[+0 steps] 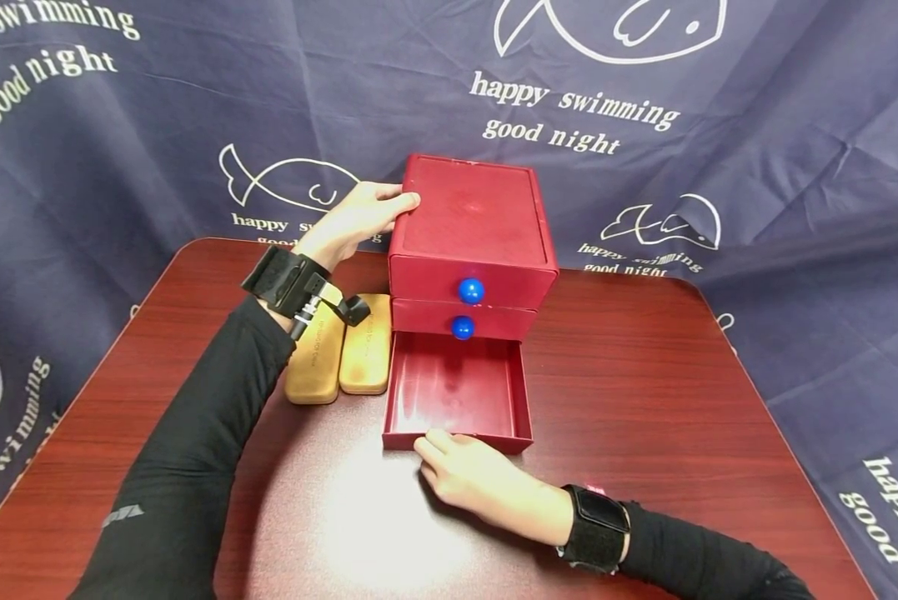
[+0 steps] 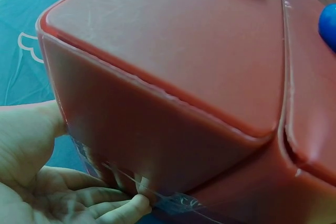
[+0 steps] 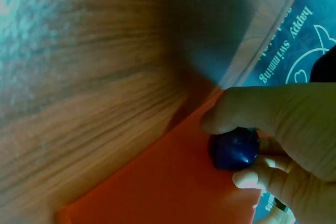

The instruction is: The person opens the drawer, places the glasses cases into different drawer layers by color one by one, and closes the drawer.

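Note:
A red three-drawer cabinet (image 1: 471, 217) stands at the back middle of the table. Its top two drawers are closed, each with a blue knob (image 1: 470, 290). The bottom drawer (image 1: 456, 392) is pulled out toward me and looks empty. My left hand (image 1: 358, 218) grips the cabinet's upper left edge, thumb on top; in the left wrist view the left hand (image 2: 31, 145) lies against the cabinet (image 2: 173, 51) side. My right hand (image 1: 464, 471) is at the open drawer's front. In the right wrist view the right hand (image 3: 283, 114) pinches that drawer's blue knob (image 3: 234, 149).
Two tan oblong cases (image 1: 339, 354) lie side by side just left of the open drawer, under my left wrist. The dark red wooden table (image 1: 644, 375) is bare to the right. A navy printed cloth (image 1: 794, 125) hangs behind and around the table.

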Tool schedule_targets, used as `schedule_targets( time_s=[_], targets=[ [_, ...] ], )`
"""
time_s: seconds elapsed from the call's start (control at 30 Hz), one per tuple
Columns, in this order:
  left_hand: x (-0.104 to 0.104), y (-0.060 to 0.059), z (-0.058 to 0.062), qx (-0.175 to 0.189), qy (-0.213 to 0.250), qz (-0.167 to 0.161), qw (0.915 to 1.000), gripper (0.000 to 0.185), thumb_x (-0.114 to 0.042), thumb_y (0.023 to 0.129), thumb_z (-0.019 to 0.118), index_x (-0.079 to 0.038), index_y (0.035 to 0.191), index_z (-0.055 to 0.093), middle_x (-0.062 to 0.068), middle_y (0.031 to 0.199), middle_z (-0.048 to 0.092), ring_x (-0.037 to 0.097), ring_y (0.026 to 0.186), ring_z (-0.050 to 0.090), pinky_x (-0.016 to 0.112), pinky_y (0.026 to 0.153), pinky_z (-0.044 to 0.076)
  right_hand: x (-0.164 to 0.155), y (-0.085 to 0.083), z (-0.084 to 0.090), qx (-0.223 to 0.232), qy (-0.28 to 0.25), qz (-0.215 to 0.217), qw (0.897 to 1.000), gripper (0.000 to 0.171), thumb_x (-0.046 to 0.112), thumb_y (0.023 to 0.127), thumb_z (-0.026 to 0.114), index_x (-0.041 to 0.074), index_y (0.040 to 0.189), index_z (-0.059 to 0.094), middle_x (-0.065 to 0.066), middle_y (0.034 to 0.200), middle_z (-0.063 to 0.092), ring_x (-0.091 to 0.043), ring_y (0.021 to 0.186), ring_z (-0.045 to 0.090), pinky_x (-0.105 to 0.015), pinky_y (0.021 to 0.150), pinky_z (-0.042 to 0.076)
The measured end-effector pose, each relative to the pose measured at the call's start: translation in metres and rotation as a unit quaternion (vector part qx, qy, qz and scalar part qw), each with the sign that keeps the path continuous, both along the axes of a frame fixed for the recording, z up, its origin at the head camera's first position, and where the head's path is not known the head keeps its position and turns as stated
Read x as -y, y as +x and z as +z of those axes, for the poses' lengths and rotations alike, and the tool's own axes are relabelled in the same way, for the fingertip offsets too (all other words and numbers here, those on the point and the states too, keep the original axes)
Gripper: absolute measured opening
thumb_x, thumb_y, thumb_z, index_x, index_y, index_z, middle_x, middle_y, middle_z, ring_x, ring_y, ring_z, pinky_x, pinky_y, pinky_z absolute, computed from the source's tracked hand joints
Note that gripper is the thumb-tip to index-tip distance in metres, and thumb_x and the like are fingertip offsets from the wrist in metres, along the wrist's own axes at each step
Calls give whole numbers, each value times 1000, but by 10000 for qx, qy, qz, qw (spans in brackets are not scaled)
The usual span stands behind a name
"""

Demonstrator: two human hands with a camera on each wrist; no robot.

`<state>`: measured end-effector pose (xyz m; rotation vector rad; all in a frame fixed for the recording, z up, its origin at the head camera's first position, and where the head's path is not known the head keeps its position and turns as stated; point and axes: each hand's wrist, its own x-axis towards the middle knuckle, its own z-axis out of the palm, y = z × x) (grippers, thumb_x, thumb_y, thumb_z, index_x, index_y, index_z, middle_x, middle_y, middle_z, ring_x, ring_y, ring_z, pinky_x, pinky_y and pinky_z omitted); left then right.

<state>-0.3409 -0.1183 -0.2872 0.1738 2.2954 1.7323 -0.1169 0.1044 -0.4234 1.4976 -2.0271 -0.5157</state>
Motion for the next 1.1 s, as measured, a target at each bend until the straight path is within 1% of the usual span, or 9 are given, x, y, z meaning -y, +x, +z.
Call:
schedule_targets(
  time_s=[0.13,0.23,0.33,0.43,0.6,0.73,0.87,0.93,1.1],
  targets=[
    [0,0,1,55,-28,6,10000,57,-29,104,55,-6,155,42,17,146,57,26,133,59,34,117,44,-1,0,1,-3,48,32,10000,10,19,88,74,19,79,68,2,83,51,-12,79,46,-16,57,36],
    [0,0,1,70,-37,32,10000,57,-29,104,56,-7,155,42,16,146,57,25,133,59,33,117,44,-2,-1,4,183,42,68,9998,11,19,86,76,19,79,68,2,83,50,-12,78,45,-16,56,34],
    [0,-1,0,51,-50,57,10000,57,-29,104,56,-6,154,43,16,145,58,25,132,59,34,117,44,-3,-1,8,539,-8,128,9985,12,17,85,75,17,77,67,2,83,50,-12,77,45,-17,54,34],
    [-1,-1,0,62,-60,71,9999,57,-29,103,57,-6,154,44,17,145,58,25,132,59,34,117,44,-4,-3,13,919,-162,218,9954,11,13,84,74,17,79,65,3,83,52,-11,78,48,-17,52,38],
    [-1,-1,1,59,-33,94,9999,56,-28,103,57,-6,153,45,17,144,58,26,131,59,35,117,44,-6,-9,28,1790,-666,405,9808,14,20,85,74,17,79,62,6,78,56,-10,73,55,-20,48,45],
    [0,0,2,118,-24,192,9997,61,-29,103,58,-4,155,41,17,148,55,26,135,57,35,118,43,-10,-21,53,2411,-783,573,9656,21,32,88,77,18,82,62,7,76,57,-8,69,56,-19,51,48],
    [0,1,2,169,21,303,9994,66,-31,101,60,-1,156,37,17,152,52,26,138,55,35,119,41,-18,-42,91,2753,-938,579,9550,18,29,89,77,17,87,65,6,78,58,-7,72,54,-15,56,46],
    [0,2,1,157,64,314,9994,67,-32,101,60,-1,156,37,17,152,52,26,138,55,35,119,41,-23,-54,113,2948,-1208,448,9468,15,26,88,78,16,90,67,5,82,60,-8,74,55,-16,61,48],
    [-1,0,0,144,78,319,9994,68,-32,101,60,0,156,37,17,152,52,27,138,54,35,119,41,-41,-84,166,2956,-2076,-200,9323,11,22,90,77,15,97,73,5,88,68,-9,78,61,-26,68,55]
  ],
)
